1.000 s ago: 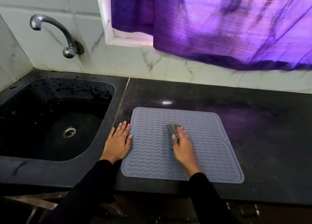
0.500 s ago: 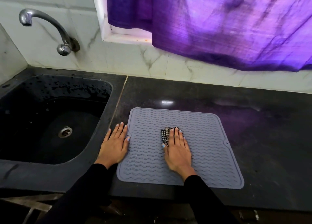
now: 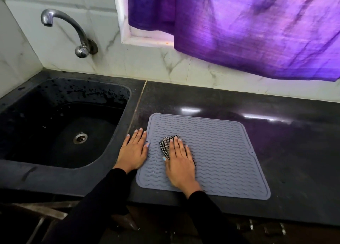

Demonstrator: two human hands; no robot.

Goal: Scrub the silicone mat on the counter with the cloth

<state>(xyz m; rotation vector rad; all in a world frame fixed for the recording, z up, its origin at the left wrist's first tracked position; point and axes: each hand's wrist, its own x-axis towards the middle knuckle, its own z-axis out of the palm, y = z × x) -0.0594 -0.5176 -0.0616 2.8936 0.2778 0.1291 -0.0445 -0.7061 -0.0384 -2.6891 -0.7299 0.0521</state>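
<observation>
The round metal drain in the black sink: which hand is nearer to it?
Left. The left hand lies flat on the counter, between the sink's rim and the grey silicone mat, right of the round metal drain. The right hand is farther right, pressing the checked cloth.

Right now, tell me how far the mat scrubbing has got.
Done: the grey silicone mat lies flat on the dark counter, with the checked cloth on it. In hand: the right hand presses the cloth flat onto the mat's left part, while the left hand rests flat at its left edge. Left: the right half shows no cloth contact; how clean any part is cannot be judged.
</observation>
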